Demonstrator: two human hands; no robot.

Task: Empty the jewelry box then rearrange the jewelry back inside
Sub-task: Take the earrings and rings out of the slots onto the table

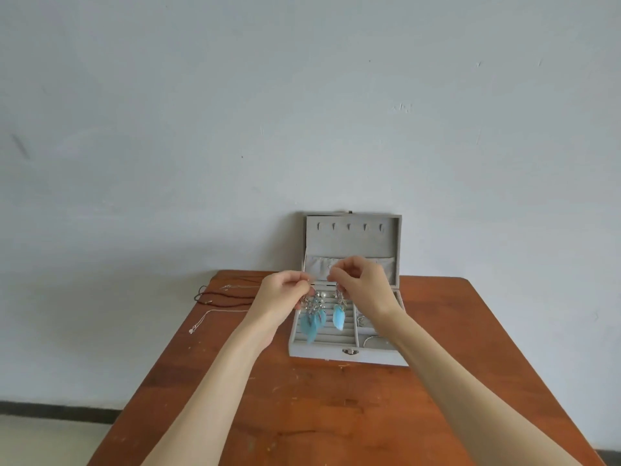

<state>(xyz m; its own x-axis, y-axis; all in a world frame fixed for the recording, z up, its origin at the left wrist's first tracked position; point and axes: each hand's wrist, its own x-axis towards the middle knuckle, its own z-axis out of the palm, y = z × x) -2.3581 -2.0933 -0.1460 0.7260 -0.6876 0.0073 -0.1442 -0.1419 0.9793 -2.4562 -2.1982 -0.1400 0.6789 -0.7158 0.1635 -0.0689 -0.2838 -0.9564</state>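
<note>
From the head camera, a grey jewelry box [347,353] sits open at the far middle of a reddish wooden table [302,415], its lid [353,242] standing upright against the pale wall [302,95]. Both hands are raised above the box's ring-roll section. The left hand [280,295] pinches the top of a blue feather earring [312,319], which dangles at five o'clock from its fingertips. The right hand [361,285] pinches a second feather earring [338,314], which hangs at seven o'clock from its fingers. The two earrings hang near each other, apart. In the box's right compartments lies something thin and silvery, perhaps a chain [371,338]; the forearm hides much of it. At ten o'clock from the box, on the table's far left corner, lie a dark cord necklace [221,295] and a thin silver necklace [208,317].
</note>
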